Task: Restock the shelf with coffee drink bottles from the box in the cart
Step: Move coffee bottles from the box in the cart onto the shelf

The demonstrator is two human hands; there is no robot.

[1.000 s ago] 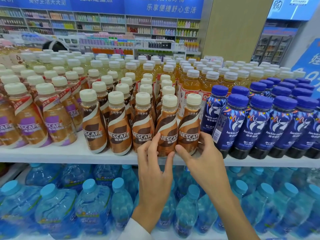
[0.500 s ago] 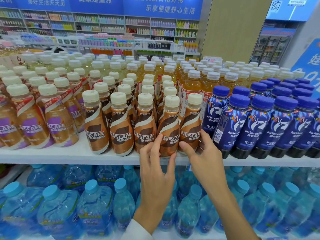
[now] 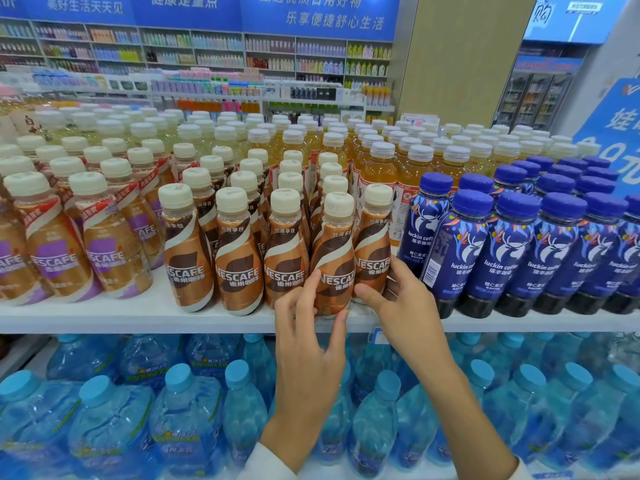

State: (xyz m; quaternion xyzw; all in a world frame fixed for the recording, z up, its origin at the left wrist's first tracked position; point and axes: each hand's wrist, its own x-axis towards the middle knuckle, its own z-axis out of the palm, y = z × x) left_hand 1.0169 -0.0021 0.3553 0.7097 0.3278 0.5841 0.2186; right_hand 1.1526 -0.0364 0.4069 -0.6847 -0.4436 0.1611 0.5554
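A row of brown Nescafe coffee bottles with cream caps stands at the front of the white shelf (image 3: pixel 114 317). My left hand (image 3: pixel 308 327) holds the lower part of one front-row coffee bottle (image 3: pixel 334 258), fingers on its left side and thumb under its base. My right hand (image 3: pixel 394 296) wraps round the base of the neighbouring coffee bottle (image 3: pixel 374 251) on the right, fingers behind it and thumb in front. Both bottles stand upright at the shelf's front edge. The box and cart are out of view.
Dark blue Luckin coffee bottles (image 3: pixel 505 251) crowd the shelf right of my hands. Purple-labelled Nescafe bottles (image 3: pixel 107 244) stand at the left, amber tea bottles (image 3: pixel 377 171) behind. Large blue water bottles (image 3: pixel 187 417) fill the lower shelf. Store aisles lie beyond.
The view has shifted slightly closer. My left hand has slid a little lower and left on the bottle; my right hand stays at the neighbouring bottle's base.
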